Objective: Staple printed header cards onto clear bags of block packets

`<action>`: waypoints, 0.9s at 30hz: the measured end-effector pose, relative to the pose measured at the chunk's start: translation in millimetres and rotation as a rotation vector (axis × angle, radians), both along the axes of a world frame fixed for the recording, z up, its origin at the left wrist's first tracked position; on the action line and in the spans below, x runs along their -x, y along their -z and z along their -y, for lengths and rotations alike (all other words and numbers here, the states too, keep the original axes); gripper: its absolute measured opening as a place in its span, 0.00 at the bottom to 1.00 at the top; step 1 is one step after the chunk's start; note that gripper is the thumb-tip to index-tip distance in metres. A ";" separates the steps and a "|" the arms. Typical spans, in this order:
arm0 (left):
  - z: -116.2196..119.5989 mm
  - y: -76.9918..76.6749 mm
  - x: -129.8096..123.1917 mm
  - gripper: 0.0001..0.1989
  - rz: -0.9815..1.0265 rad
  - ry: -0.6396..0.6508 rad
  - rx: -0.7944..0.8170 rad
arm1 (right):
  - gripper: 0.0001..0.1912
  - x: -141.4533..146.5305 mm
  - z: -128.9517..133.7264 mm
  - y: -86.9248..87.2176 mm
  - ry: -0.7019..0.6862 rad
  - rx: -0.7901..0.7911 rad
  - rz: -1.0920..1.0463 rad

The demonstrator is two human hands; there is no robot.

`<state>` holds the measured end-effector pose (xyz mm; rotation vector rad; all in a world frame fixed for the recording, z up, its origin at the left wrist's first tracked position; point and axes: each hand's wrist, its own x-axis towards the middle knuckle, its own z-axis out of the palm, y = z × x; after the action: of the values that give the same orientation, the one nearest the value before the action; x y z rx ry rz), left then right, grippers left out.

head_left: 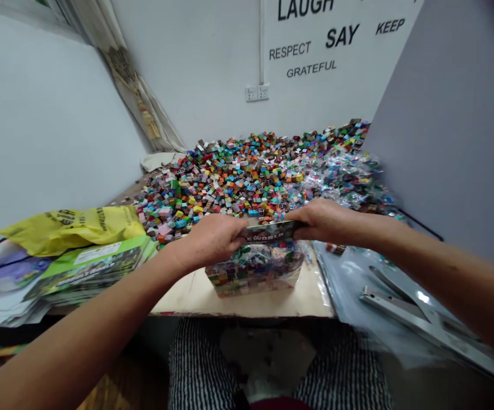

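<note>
My left hand (pixel 210 239) and my right hand (pixel 324 221) both grip the top of a clear plastic bag (pixel 255 269) packed with small multicoloured bricks. A printed card header (pixel 268 231) runs along the bag's top edge, pinched between my fingers. The bag's lower end rests on the tan table surface (pixel 241 299). Beyond my hands spreads a large heap of loose coloured toy bricks (pixel 238 182). Its nearest bricks lie just past my knuckles.
Small clear bags of bricks (pixel 349 176) heap up at the back right. A yellow plastic bag (pixel 71 230) and a stack of printed green packets (pixel 89 270) lie at the left. Metal bars (pixel 422 319) rest on a plastic sheet at the right. Walls close the back and both sides.
</note>
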<state>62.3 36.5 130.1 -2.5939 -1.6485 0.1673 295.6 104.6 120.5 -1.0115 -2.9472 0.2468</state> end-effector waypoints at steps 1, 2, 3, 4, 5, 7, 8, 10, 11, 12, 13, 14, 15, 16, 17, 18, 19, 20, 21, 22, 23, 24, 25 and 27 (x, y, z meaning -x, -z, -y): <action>-0.6 -0.7 0.8 0.10 0.003 0.003 0.012 | 0.08 0.4 -0.5 -0.2 0.007 0.002 0.010; -1.9 -1.3 1.0 0.09 0.008 0.004 0.028 | 0.07 0.8 -1.0 -0.5 0.017 0.009 0.019; -3.6 -1.9 0.8 0.09 0.014 0.005 0.046 | 0.06 1.1 -1.5 -0.7 0.028 0.019 0.023; -5.6 -2.4 0.2 0.08 0.019 0.006 0.062 | 0.05 1.5 -2.1 -0.8 0.036 0.027 0.023; -7.6 -2.9 -0.4 0.07 0.021 0.009 0.074 | 0.04 2.0 -2.7 -0.7 0.042 0.035 0.022; -11.0 -3.7 -2.0 0.06 0.017 0.013 0.072 | 0.03 3.6 -3.8 -0.1 0.045 0.041 0.016; -11.9 -4.1 -3.1 0.06 0.016 0.016 0.066 | 0.03 4.3 -4.2 0.1 0.046 0.045 0.016; -11.8 -5.0 -5.9 0.06 0.021 0.024 0.067 | 0.04 3.3 -4.1 -0.9 0.054 0.060 0.013; -11.1 -5.3 -7.5 0.07 0.028 0.028 0.075 | 0.06 0.4 -3.7 -2.2 0.058 0.078 0.000; -10.4 -5.4 -8.7 0.08 0.034 0.034 0.094 | 0.09 -4.9 -3.3 -3.7 0.064 0.106 -0.031; -10.4 -5.0 -9.3 0.08 0.038 0.038 0.103 | 0.14 -13.3 -2.9 -4.9 0.068 0.142 -0.078; -11.6 -3.8 -8.9 0.09 0.035 0.038 0.106 | 0.20 -25.0 -2.3 -5.3 0.080 0.174 -0.144; -14.2 -1.9 -7.5 0.08 0.028 0.035 0.102 | 0.26 -40.2 -1.1 -4.3 0.102 0.191 -0.225; -18.1 0.7 -5.6 0.07 0.024 0.014 0.055 | 0.31 -58.5 1.5 -1.4 0.146 0.188 -0.300; -22.7 3.5 -3.5 0.06 0.015 0.002 0.044 | 0.33 -79.1 6.4 3.6 0.221 0.168 -0.342; -26.9 5.8 -1.7 0.05 0.009 -0.003 0.034 | 0.33 -100.9 14.1 10.9 0.316 0.143 -0.349; -29.9 7.1 -0.4 0.04 0.006 -0.006 0.030 | 0.32 -122.4 24.4 20.8 0.426 0.122 -0.326; -30.9 7.0 0.4 0.04 0.009 0.003 0.039 | 0.31 -142.5 36.3 33.3 0.563 0.135 -0.217; -30.0 5.7 0.5 0.04 0.023 0.018 0.045 | 0.31 -159.9 48.6 48.5 0.622 0.163 -0.144; -27.4 3.4 0.1 0.04 0.045 0.033 0.050 | 0.32 -174.2 59.8 65.8 0.642 0.184 -0.105; -24.0 0.7 -0.7 0.05 0.065 0.048 0.063 | 0.34 -184.9 68.9 84.5 0.641 0.195 -0.082; -20.5 -1.7 -1.8 0.06 0.085 0.063 0.076 | 0.35 -192.2 75.3 103.2 0.631 0.201 -0.067; -17.5 -3.7 -2.9 0.06 0.099 0.072 0.086 | 0.34 -196.5 79.1 120.6 0.632 0.188 -0.057; -13.5 -5.7 -4.7 0.06 0.092 0.055 0.096 | 0.29 -199.1 81.9 147.1 0.648 0.126 -0.053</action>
<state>67.1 50.0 135.8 -2.7536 -1.6346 0.1298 494.7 22.8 -26.6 -1.8555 -2.4051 0.4261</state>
